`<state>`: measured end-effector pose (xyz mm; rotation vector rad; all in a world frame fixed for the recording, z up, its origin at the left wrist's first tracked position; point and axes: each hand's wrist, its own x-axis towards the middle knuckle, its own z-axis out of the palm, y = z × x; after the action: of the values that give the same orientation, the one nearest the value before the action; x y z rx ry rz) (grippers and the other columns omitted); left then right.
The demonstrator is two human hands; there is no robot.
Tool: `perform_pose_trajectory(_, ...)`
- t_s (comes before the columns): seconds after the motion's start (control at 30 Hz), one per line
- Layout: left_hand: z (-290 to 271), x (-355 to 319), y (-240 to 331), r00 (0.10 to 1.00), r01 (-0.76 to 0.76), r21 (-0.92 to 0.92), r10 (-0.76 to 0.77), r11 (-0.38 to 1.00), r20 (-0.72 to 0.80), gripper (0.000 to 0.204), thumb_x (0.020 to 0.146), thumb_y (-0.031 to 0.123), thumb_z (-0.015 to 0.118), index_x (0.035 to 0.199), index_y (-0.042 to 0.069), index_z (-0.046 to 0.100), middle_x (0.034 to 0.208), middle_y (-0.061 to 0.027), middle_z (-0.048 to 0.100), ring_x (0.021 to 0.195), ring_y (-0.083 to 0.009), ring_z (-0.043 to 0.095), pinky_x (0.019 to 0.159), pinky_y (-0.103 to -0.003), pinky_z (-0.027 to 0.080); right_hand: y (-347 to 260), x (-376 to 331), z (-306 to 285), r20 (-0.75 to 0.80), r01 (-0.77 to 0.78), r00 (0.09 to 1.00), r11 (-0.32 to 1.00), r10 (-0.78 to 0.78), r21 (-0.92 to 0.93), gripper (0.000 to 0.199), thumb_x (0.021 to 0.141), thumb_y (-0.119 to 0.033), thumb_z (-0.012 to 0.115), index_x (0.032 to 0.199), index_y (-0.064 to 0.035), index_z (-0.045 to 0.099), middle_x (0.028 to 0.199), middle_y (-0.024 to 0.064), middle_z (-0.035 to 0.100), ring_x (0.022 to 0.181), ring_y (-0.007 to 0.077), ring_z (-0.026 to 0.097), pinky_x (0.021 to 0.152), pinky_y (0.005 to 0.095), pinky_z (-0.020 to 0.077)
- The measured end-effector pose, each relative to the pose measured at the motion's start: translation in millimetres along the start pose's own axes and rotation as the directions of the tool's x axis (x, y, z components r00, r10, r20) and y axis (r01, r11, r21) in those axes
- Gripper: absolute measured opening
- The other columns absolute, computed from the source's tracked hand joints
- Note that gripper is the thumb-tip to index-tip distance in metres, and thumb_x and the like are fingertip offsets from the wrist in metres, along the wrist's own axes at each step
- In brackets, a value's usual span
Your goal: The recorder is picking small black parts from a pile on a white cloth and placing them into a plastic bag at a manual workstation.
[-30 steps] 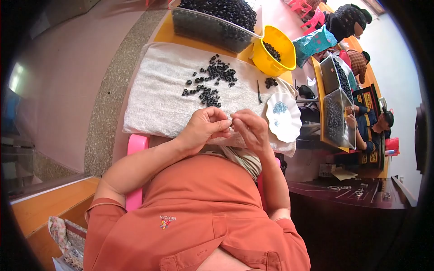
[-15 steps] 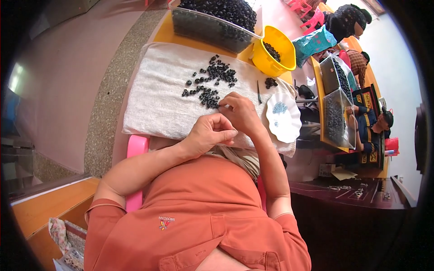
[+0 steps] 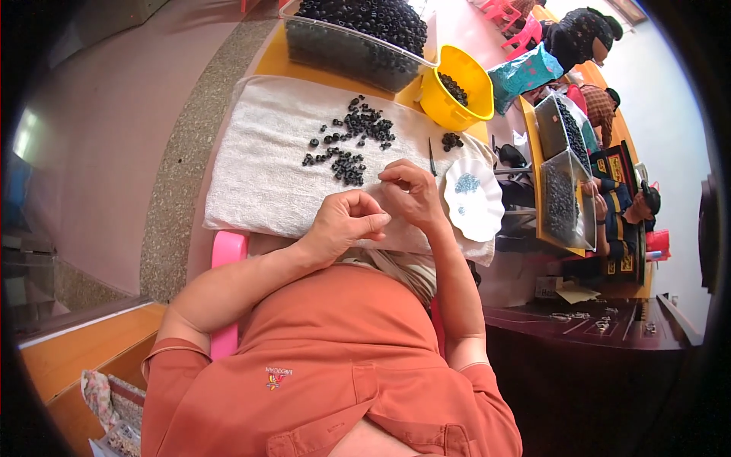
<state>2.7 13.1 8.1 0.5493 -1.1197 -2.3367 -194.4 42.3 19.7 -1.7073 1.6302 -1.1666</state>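
Both hands pinch shut over the towel (image 3: 259, 175): left hand (image 3: 346, 225), right hand (image 3: 407, 194) near the rings (image 3: 354, 141); anything held is too small to see

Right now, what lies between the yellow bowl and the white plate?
In the head view, a small cluster of black rings sits on the white towel between the yellow bowl and the white plate, with a thin dark tool just beside it.

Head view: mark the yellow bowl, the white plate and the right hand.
yellow bowl (image 3: 440, 107), head view, on its outer wall.
white plate (image 3: 481, 212), head view, on a bare part of the plate near its rim.
right hand (image 3: 411, 190), head view, on the back of the hand.
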Motion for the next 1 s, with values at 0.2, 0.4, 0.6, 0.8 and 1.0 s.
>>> perform_pose_trajectory(0.2, 0.7, -0.2, 2.6, 0.999, 0.021, -0.030, -0.021, 0.999, -0.030, 0.010, 0.088, 0.007, 0.070, 0.089, 0.003, 0.061, 0.082, -0.0023, 0.064, 0.070, -0.0097, 0.064, 0.066, -0.023, 0.057, 19.8, -5.3, -4.3, 0.039, -0.056, 0.998, 0.965, 0.048, 0.254, 0.015, 0.088, 0.005, 0.059, 0.101, 0.0056, 0.066, 0.102, 0.0070, 0.063, 0.085, 0.0138, 0.064, 0.077, 0.0255, 0.0523)
perform_pose_trajectory(0.4, -3.4, 1.4, 0.8, 0.999, 0.015, -0.052, -0.017, 0.999, -0.047, 0.009, 0.089, 0.007, 0.069, 0.090, 0.005, 0.061, 0.083, -0.0016, 0.063, 0.072, -0.0098, 0.063, 0.068, -0.025, 0.058, 0.9, -7.6, -3.4, 0.086, -0.230, 0.972, 0.839, 0.217, 0.494, 0.021, 0.093, -0.002, 0.060, 0.113, 0.0052, 0.062, 0.101, 0.0059, 0.064, 0.093, 0.0188, 0.068, 0.085, 0.0315, 0.0561)
perform_pose_trajectory(0.6, -7.0, 5.1, -1.2, 0.998, -0.015, -0.091, 0.009, 0.996, -0.067, 0.009, 0.089, 0.005, 0.069, 0.092, 0.002, 0.060, 0.085, -0.0025, 0.063, 0.074, -0.0099, 0.063, 0.069, -0.024, 0.058, 1.8, -11.8, 0.4, 0.063, -0.206, 0.975, 0.769, 0.212, 0.606, 0.013, 0.089, 0.002, 0.063, 0.102, 0.0045, 0.066, 0.097, 0.0078, 0.066, 0.088, 0.0175, 0.067, 0.085, 0.0311, 0.0562)
perform_pose_trajectory(0.8, -9.4, 8.3, 2.1, 0.996, -0.048, -0.065, 0.043, 0.997, -0.074, 0.009, 0.089, 0.004, 0.068, 0.094, 0.002, 0.060, 0.088, -0.0032, 0.064, 0.078, -0.0097, 0.063, 0.072, -0.025, 0.058, -7.3, -16.8, 1.8, 0.085, -0.187, 0.982, 0.765, 0.171, 0.617, 0.011, 0.083, 0.005, 0.067, 0.094, 0.0031, 0.069, 0.098, 0.0085, 0.066, 0.087, 0.0146, 0.063, 0.080, 0.0268, 0.0526)
perform_pose_trajectory(1.0, -8.7, 7.6, 5.6, 0.996, -0.080, -0.065, 0.077, 0.995, -0.053, 0.009, 0.090, 0.005, 0.067, 0.095, 0.003, 0.060, 0.088, -0.0033, 0.065, 0.079, -0.0099, 0.064, 0.073, -0.025, 0.059, -6.3, -23.9, 6.0, 0.092, -0.173, 0.985, 0.748, 0.149, 0.641, 0.011, 0.082, 0.005, 0.070, 0.093, 0.0042, 0.069, 0.099, 0.0091, 0.065, 0.090, 0.0139, 0.060, 0.080, 0.0257, 0.0497)
